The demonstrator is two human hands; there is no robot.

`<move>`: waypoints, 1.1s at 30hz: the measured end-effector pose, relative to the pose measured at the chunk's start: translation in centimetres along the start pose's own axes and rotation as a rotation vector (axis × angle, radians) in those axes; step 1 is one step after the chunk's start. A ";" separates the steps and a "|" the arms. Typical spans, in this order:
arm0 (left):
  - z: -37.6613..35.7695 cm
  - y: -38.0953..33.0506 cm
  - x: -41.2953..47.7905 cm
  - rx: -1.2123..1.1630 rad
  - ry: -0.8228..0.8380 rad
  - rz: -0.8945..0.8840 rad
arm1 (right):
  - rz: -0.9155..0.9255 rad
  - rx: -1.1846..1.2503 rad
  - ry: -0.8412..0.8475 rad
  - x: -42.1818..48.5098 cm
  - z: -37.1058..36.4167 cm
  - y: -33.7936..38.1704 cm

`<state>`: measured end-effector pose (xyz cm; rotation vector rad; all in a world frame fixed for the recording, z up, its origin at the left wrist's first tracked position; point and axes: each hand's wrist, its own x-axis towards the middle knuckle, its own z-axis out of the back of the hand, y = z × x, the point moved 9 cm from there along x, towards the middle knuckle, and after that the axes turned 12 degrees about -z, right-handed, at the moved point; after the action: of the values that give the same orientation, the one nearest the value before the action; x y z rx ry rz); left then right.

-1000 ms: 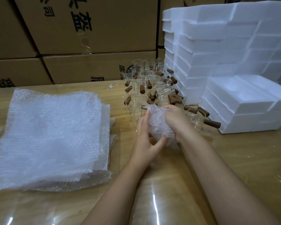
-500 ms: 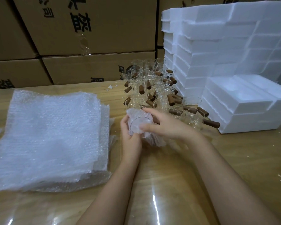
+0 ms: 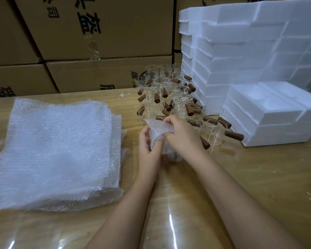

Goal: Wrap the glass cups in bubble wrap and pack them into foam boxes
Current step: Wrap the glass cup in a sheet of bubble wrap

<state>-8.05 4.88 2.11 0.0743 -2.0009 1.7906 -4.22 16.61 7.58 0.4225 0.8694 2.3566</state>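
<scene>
Slipping on loose film looks the main risk — the half-wrapped glass cup (image 3: 153,136) sits low over the counter (image 3: 241,177), left hand (image 3: 147,148) fingers curled round its side, right hand (image 3: 182,135) fingers pinching bubble wrap (image 3: 160,125) at the rim. Bare cups (image 3: 162,90) crowd just behind the knuckles, easily knocked; the open foam box (image 3: 284,114) lies right, beyond them

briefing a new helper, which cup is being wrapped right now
Find the white foam boxes on the right, then the bare glass cups beside them. Just in front, the left hand and right hand hold the one cup covered in bubble wrap.
</scene>
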 end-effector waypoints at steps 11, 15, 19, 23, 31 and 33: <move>0.3 -0.7 0.3 0.162 -0.027 -0.141 | 0.448 -0.156 -0.003 -1.8 -0.3 3.7; 1.8 0.2 0.6 0.105 -0.151 -0.080 | 0.285 -0.214 0.171 -0.9 -1.4 1.6; 2.3 0.6 0.8 0.102 -0.190 -0.093 | 0.193 -0.359 0.139 -0.4 -2.4 0.4; 1.9 0.5 0.8 0.095 -0.168 -0.102 | 0.156 -0.283 0.100 -0.2 -2.3 0.3; 0.9 -1.5 0.0 0.254 -0.064 -0.241 | 0.252 -0.354 -0.063 -0.7 -0.2 1.1; 0.8 -1.7 0.1 0.327 -0.061 -0.267 | 0.240 -0.366 -0.091 -0.9 0.1 1.2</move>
<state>-7.78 3.87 3.63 0.4790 -1.6281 1.9345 -4.02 15.32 8.37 0.4977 0.3462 2.6205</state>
